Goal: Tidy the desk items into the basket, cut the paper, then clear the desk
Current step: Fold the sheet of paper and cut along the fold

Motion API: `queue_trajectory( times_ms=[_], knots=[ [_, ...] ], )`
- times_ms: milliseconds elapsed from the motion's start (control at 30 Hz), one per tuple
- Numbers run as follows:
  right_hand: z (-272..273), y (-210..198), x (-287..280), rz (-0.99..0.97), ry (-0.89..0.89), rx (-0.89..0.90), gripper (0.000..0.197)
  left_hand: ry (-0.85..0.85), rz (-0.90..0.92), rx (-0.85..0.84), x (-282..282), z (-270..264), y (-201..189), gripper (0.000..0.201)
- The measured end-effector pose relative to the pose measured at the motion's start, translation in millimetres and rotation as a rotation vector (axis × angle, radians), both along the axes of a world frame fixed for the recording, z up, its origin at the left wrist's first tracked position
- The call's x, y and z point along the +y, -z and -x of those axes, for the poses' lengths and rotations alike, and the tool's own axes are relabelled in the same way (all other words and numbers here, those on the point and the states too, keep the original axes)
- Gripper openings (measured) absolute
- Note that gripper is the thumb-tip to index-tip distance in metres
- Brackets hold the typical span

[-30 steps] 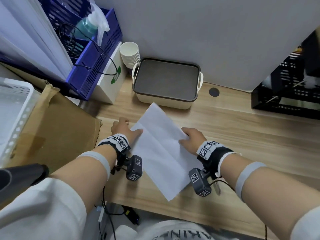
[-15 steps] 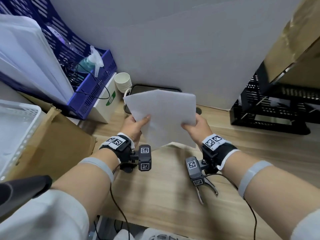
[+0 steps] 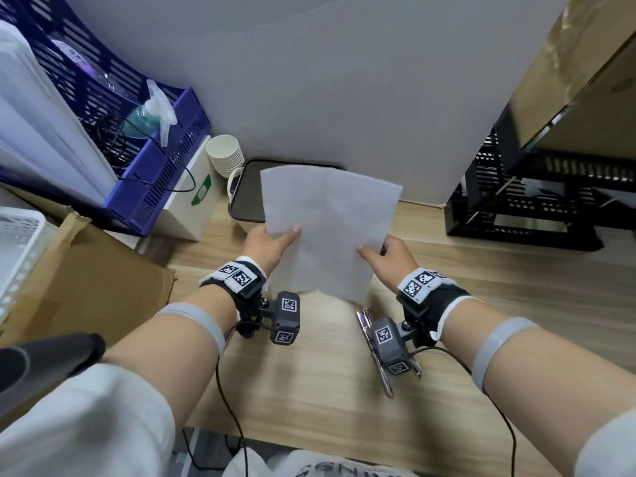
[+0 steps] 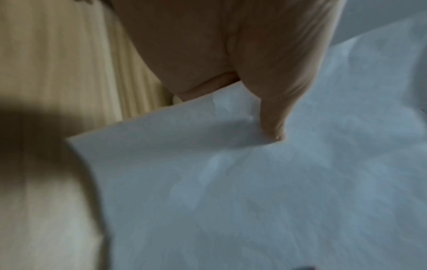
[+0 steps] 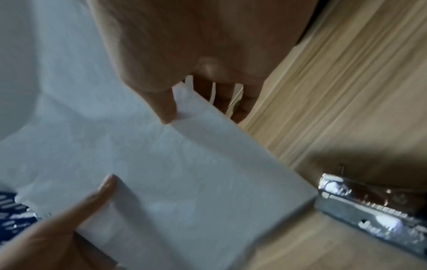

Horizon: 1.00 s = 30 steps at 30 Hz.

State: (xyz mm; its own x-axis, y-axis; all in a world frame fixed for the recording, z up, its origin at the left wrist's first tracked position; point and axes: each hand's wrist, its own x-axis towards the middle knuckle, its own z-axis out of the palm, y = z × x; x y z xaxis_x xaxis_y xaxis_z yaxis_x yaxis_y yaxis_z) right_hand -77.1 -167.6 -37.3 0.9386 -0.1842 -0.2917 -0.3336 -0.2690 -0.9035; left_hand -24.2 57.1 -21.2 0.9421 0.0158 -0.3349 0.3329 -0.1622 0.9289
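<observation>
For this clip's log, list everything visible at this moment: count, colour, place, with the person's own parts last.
paper: 1 sheet, white, held up above the desk
basket: 1, cream with dark lid and white handle, at the back of the desk, partly behind the paper
paper cups: 1 stack, white, left of the basket
blue crate: 1, far left, holding a spray bottle and a black cable
white box: 1, under the crate
cardboard: brown, left edge
black rack: 1, right
metal tool: 1, shiny, on the desk near the right wrist
left hand: pinches the paper's left edge
right hand: pinches its right edge
</observation>
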Motion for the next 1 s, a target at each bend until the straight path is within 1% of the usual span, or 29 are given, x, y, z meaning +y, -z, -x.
queue_trajectory(
  times_ms=[33, 67, 133, 167, 233, 300, 367, 433, 467, 500, 567, 633, 667, 767, 800, 867, 900, 933, 1000],
  knots=[
    [1, -1, -3, 0.029, -0.016, 0.015, 0.022, 0.059, -0.066, -0.031, 1, -3, -5, 0.018],
    [2, 0, -6, 0.052, -0.021, 0.024, 0.026, 0.141, -0.150, -0.053, 1, -6, -9, 0.016],
    [5, -2, -13, 0.051, 0.021, 0.059, 0.034, 0.319, -0.346, -0.045, 3, -14, -15, 0.020],
    [6, -6, -15, 0.030, 0.052, 0.077, 0.035, 0.398, -0.436, -0.017, 3, -17, -17, 0.022],
    [11, -9, -20, 0.003, 0.050, 0.101, 0.025, 0.508, -0.565, 0.040, 4, -21, -19, 0.024],
    [18, -8, -22, 0.020, -0.021, 0.136, 0.018, 0.559, -0.632, 0.070, 3, -22, -19, 0.024],
    [28, -3, -24, 0.002, -0.084, 0.194, 0.015, 0.571, -0.662, 0.054, -1, -20, -17, 0.018],
    [38, 8, -25, -0.075, -0.100, 0.259, 0.016, 0.551, -0.663, 0.025, -7, -16, -12, 0.013],
    [43, 16, -24, -0.109, -0.096, 0.293, 0.016, 0.540, -0.662, 0.014, -9, -15, -7, 0.013],
    [49, 23, -23, -0.091, -0.108, 0.316, 0.016, 0.538, -0.667, 0.014, -12, -13, 0, 0.016],
    [59, 39, -22, 0.080, -0.177, 0.320, 0.019, 0.567, -0.712, 0.012, -17, -8, 12, 0.018],
    [70, 49, -20, 0.275, -0.276, 0.343, 0.014, 0.611, -0.786, 0.008, -21, -5, 23, 0.017],
    [75, 51, -20, 0.376, -0.308, 0.374, 0.023, 0.631, -0.829, 0.010, -22, -4, 28, 0.018],
    [93, 59, -22, 0.675, -0.381, 0.513, 0.073, 0.690, -0.963, 0.032, -23, -2, 36, 0.021],
    [98, 61, -22, 0.759, -0.427, 0.564, 0.085, 0.703, -0.985, 0.039, -23, -2, 37, 0.016],
    [108, 64, -20, 0.854, -0.502, 0.651, 0.101, 0.724, -1.008, 0.062, -23, -1, 37, 0.007],
    [112, 67, -18, 0.876, -0.523, 0.671, 0.103, 0.727, -1.019, 0.076, -22, -1, 38, 0.010],
    [115, 70, -16, 0.897, -0.532, 0.674, 0.101, 0.727, -1.032, 0.091, -19, -2, 40, 0.019],
    [118, 76, -12, 0.922, -0.532, 0.668, 0.092, 0.733, -1.044, 0.112, -15, -2, 44, 0.034]
  ],
)
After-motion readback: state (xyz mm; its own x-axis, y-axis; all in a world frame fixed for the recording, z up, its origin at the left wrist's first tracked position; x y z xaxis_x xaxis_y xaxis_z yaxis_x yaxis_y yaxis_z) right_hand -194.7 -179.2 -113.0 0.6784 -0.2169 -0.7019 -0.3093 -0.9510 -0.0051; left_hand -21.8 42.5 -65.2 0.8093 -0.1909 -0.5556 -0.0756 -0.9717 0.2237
